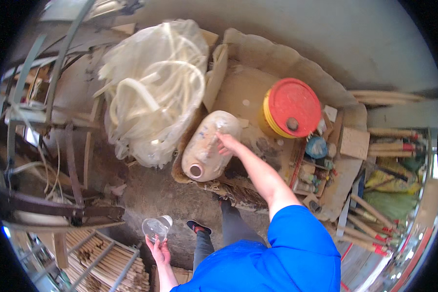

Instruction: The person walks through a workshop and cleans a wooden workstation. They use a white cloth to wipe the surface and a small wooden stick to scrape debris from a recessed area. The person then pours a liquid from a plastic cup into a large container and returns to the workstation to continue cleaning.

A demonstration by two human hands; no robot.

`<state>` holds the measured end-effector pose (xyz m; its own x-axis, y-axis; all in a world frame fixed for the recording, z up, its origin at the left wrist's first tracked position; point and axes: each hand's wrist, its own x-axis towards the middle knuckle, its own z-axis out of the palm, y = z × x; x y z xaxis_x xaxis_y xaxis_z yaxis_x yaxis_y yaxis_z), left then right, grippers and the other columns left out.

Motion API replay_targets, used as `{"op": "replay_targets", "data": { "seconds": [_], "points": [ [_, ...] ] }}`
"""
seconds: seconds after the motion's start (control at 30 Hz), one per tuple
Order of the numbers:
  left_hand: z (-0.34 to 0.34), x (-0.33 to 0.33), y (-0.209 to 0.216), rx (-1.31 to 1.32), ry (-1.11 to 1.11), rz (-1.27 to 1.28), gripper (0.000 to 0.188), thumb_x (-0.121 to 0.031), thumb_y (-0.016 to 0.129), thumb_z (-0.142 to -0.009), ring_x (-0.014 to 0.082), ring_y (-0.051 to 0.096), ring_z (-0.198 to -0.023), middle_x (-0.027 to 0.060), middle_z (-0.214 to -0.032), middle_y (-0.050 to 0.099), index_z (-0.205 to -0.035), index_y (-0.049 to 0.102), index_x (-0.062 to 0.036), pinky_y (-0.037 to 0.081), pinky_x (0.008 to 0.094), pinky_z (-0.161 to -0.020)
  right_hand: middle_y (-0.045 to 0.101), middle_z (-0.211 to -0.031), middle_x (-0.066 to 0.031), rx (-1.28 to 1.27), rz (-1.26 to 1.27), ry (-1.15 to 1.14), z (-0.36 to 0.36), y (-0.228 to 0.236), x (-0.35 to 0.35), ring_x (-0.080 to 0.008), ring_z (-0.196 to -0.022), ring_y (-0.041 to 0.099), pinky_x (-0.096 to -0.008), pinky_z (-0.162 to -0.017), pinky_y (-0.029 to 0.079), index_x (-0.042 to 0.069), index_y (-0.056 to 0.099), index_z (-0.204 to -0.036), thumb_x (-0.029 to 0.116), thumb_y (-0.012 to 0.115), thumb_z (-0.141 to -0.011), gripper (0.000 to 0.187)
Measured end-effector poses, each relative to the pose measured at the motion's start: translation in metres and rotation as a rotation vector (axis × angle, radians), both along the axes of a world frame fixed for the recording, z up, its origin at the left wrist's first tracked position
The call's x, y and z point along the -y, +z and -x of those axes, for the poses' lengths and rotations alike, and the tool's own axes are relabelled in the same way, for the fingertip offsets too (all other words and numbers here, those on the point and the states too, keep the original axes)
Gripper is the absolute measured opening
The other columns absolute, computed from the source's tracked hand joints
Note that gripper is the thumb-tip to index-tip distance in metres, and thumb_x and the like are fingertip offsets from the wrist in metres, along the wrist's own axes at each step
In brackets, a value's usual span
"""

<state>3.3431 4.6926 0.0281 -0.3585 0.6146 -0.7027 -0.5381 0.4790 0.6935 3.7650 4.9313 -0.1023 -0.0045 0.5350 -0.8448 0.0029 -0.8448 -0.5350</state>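
Note:
My left hand [159,251] is closed around the lower part of a clear plastic cup [155,229], held out over the floor at the lower left. The cup's wide mouth faces up; whether anything is in it I cannot make out. A dirty, whitish plastic jug [210,129] lies at a slant near the edge of a padded platform. Its round, uncapped mouth points toward me and to the left. My right hand [227,145] reaches across to the jug's side, with bent fingers gripping it; a handle, if there is one, is hidden under them.
A yellow bucket with a red lid [293,107] stands on the brown platform [243,80]. Right of it sits a cluttered tray [314,177]. Behind the jug bulges a clear bag of pale tubing [155,92]. Metal frames [73,165] and stacked wooden rods [104,260] line the left.

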Motion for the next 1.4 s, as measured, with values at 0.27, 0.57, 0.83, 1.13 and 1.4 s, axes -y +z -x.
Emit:
{"op": "replay_targets", "data": {
  "seconds": [0.27,0.57,0.83,1.13,1.4],
  "points": [
    [-0.003,-0.052,-0.007,-0.052,-0.14,-0.052,0.065,0.001,0.049,-0.083,0.0181,0.053,-0.094,0.0126,-0.132,0.035,-0.136,0.023,-0.0247,0.051,0.026,-0.073,0.051,-0.107,-0.0162,1.434,-0.067,0.2,-0.22,0.033,0.06,-0.0364,-0.099,0.053,-0.0441,-0.079,0.047,0.01,0.048,-0.113,0.036,0.064,-0.073,0.05],
    [-0.004,-0.057,-0.016,0.0,-0.19,-0.044,0.067,0.004,0.05,-0.082,0.0172,0.05,-0.102,0.0119,-0.133,0.032,-0.136,0.023,-0.0241,0.051,0.0201,-0.068,0.05,-0.111,-0.0188,1.333,-0.012,0.119,-0.261,-0.005,0.086,-0.0362,-0.103,0.051,-0.0449,-0.084,0.046,0.011,0.039,-0.12,0.036,0.068,-0.07,0.064],
    [-0.004,-0.045,-0.019,-0.048,-0.288,-0.15,0.063,0.0,0.048,-0.085,0.0227,0.028,-0.128,0.009,-0.14,0.022,-0.137,0.02,-0.022,0.04,0.0377,-0.085,0.049,-0.109,-0.0183,1.014,-0.613,0.024,-0.183,0.012,0.058,-0.0329,-0.105,0.049,-0.0394,-0.09,0.042,0.009,0.041,-0.123,0.022,0.067,-0.065,0.065],
    [0.009,-0.023,-0.02,0.122,-0.324,-0.11,0.064,0.003,0.044,-0.083,0.0307,0.063,-0.083,0.0192,-0.14,0.02,-0.137,0.019,-0.023,0.055,0.0332,-0.069,0.051,-0.104,-0.0129,0.434,-0.638,0.162,0.038,0.022,0.127,-0.0224,-0.09,0.054,-0.031,-0.076,0.046,0.011,0.046,-0.123,0.021,0.072,-0.063,0.067],
    [0.007,-0.035,-0.052,0.157,-0.464,-0.101,0.064,0.006,0.04,-0.082,0.0279,0.064,-0.08,0.0168,-0.136,0.029,-0.136,0.02,-0.0209,0.057,0.03,-0.064,0.051,-0.104,-0.0102,0.362,-0.549,0.052,0.111,0.033,0.255,-0.0171,-0.087,0.054,-0.0282,-0.073,0.047,0.011,0.046,-0.124,0.019,0.075,-0.065,0.066]
  ]
}}
